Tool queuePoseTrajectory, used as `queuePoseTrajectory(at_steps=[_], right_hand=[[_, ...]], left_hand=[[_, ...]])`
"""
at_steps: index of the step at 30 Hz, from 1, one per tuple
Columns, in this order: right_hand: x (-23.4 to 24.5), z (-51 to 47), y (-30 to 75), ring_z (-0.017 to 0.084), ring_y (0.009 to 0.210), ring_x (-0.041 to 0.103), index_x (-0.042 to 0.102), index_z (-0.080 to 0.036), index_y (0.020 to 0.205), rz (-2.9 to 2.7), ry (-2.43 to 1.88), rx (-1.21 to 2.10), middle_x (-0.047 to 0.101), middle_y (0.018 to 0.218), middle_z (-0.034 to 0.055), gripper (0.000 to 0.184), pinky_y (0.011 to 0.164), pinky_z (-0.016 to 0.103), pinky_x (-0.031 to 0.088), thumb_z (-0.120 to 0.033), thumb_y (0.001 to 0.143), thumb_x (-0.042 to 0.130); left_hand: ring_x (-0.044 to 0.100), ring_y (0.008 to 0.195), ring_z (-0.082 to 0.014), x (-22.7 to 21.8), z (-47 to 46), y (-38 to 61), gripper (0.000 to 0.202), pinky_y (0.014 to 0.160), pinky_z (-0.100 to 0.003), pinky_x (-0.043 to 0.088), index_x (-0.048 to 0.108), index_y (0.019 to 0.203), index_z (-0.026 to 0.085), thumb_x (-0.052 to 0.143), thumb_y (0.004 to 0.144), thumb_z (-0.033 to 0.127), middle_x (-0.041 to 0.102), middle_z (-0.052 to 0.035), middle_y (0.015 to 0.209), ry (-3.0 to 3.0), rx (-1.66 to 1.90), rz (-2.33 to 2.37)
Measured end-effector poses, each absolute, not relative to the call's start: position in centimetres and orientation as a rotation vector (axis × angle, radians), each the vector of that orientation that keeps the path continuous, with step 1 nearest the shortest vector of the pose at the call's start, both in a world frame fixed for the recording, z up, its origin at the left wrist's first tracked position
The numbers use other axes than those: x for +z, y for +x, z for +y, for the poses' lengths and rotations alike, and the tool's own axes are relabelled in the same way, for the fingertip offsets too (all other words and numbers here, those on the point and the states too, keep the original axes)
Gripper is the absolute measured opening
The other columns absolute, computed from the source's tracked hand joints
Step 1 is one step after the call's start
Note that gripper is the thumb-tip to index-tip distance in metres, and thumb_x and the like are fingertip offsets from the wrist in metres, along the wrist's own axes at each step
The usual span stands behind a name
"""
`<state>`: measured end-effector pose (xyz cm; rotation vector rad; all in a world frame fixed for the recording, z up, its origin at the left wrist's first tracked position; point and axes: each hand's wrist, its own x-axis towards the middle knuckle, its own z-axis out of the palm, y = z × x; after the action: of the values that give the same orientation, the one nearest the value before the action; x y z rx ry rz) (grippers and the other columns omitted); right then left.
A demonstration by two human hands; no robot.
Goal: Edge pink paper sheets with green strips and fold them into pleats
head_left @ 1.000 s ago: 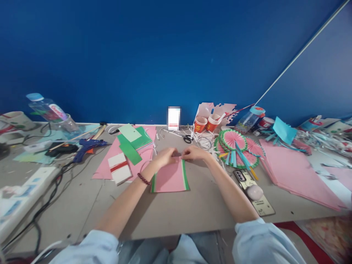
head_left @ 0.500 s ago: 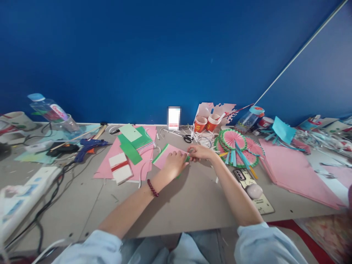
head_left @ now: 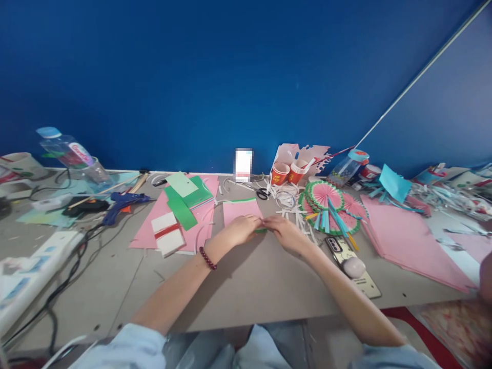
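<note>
A pink sheet of paper (head_left: 242, 209) with green strips along its far and near edges lies on the table in front of me. My left hand (head_left: 244, 229) rests over its near part, fingers closed at the green near edge. My right hand (head_left: 283, 231) meets it at the paper's near right corner, its fingers pinched together there. The fingertips of both hands almost touch, and they hide part of the near edge.
Left are green paper pieces (head_left: 184, 218) on pink sheets, a white pad (head_left: 165, 246) and a blue glue gun (head_left: 123, 205). Behind lie scissors (head_left: 262, 193) and red paper cups (head_left: 280, 177). Right are watermelon-patterned paper fans (head_left: 326, 197), a phone (head_left: 361, 282) and pink paper (head_left: 415, 246).
The pink paper has turned, so its far edge now runs nearly level. My right hand has come down slightly and its fingers now point left, beside my left hand's fingertips.
</note>
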<state>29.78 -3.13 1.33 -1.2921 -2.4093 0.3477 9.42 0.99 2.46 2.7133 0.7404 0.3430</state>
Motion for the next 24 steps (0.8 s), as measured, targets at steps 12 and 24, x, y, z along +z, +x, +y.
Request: queuePoseTrajectory(at_steps=[12,24], right_hand=[[-0.4,-4.5,29.2,0.020,0.107,0.058,0.068,-0.021,0.110,-2.303,-1.176,0.384,0.069,0.110,0.0052,0.054,0.095,0.040,0.046,0.002,0.069,0.041],[-0.4,-5.4,28.1,0.019,0.104,0.064,0.070,-0.021,0.097,-2.243,-1.122,0.447,0.072,0.102,0.0055,0.043,0.092,0.036,0.050,-0.001,0.071,0.042]], left_hand=[[0.051,0.110,-0.0233,-0.1,0.1,8.4,0.026,0.092,-0.037,0.042,0.050,0.116,0.019,0.045,0.093,0.030,0.056,-0.0091,0.119,2.815,0.451,0.808],[0.048,0.115,-0.0265,0.1,0.9,8.9,0.040,0.091,-0.040,0.041,0.046,0.130,0.014,0.036,0.093,0.028,0.046,-0.0116,0.140,2.938,0.295,0.998]])
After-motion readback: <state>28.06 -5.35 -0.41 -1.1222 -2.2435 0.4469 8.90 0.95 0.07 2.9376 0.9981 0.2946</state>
